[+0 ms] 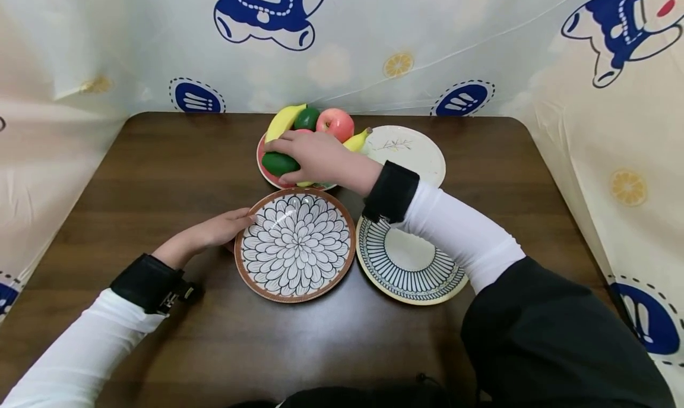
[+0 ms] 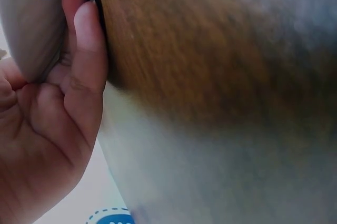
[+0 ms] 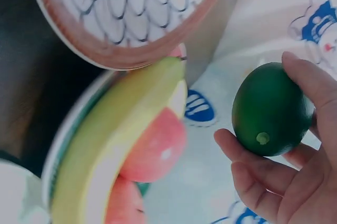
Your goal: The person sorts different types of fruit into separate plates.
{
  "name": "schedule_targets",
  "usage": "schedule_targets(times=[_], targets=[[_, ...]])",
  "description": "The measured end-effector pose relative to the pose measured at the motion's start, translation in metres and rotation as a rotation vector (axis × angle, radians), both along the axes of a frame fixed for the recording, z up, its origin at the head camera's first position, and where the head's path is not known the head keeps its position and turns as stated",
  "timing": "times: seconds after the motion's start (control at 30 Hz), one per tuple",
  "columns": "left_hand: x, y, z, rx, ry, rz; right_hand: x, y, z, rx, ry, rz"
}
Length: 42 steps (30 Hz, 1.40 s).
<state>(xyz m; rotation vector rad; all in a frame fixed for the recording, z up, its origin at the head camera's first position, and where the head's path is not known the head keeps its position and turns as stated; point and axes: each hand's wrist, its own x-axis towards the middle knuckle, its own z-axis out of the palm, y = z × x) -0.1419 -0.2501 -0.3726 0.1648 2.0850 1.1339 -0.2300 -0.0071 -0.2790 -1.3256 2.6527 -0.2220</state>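
Note:
My left hand (image 1: 224, 227) grips the left edge of a brown-rimmed plate (image 1: 297, 245) with a black-and-white petal pattern. Its thumb lies over the rim; in the left wrist view, fingers (image 2: 88, 50) reach under the plate's pale underside (image 2: 34, 24). Above the fruit plate (image 1: 260, 152), behind the petal plate, my right hand (image 1: 320, 155) holds a dark green oval fruit (image 3: 271, 111) between thumb and fingers. Bananas (image 1: 283, 122), a pinkish-red apple (image 1: 336, 123) and another dark green fruit (image 1: 307, 119) lie piled on that plate. The hand partly hides the pile.
To the right, a plate with dark radiating lines (image 1: 411, 277) sits beside the petal plate, partly under my right forearm. A white plate with a twig design (image 1: 408, 152) stands at the back. Patterned cloth (image 1: 352, 51) hangs behind the brown table (image 1: 176, 158).

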Motion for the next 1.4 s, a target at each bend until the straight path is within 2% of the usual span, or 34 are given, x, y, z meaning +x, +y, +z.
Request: schedule_targets(times=[0.13, 0.23, 0.5, 0.63, 0.77, 1.0, 1.23, 1.33, 1.4], targets=[[0.000, -0.002, 0.000, 0.033, -0.012, -0.008, 0.025, 0.007, 0.007, -0.011, 0.002, 0.070], [0.001, -0.004, 0.001, 0.050, -0.019, -0.015, 0.048, 0.011, 0.004, 0.011, -0.032, 0.118], [0.007, -0.007, 0.001, 0.053, -0.029, -0.010, 0.108, 0.016, -0.024, 0.170, 0.003, 0.278], [0.014, -0.007, 0.002, 0.047, -0.035, 0.007, 0.125, 0.012, -0.036, 0.221, -0.013, 0.310], [0.019, -0.006, 0.004, 0.041, -0.037, 0.026, 0.132, 0.010, -0.040, 0.244, -0.005, 0.301], [0.021, 0.000, 0.004, 0.086, -0.069, 0.067, 0.137, 0.014, -0.042, 0.244, -0.006, 0.270], [0.024, 0.002, 0.004, 0.075, -0.043, 0.086, 0.138, 0.012, -0.045, 0.207, -0.018, 0.250], [0.026, 0.005, 0.005, 0.070, -0.036, 0.106, 0.131, 0.010, -0.037, 0.200, -0.076, 0.220], [0.027, 0.005, 0.005, 0.059, -0.033, 0.119, 0.118, 0.006, -0.023, 0.182, -0.131, 0.169]])
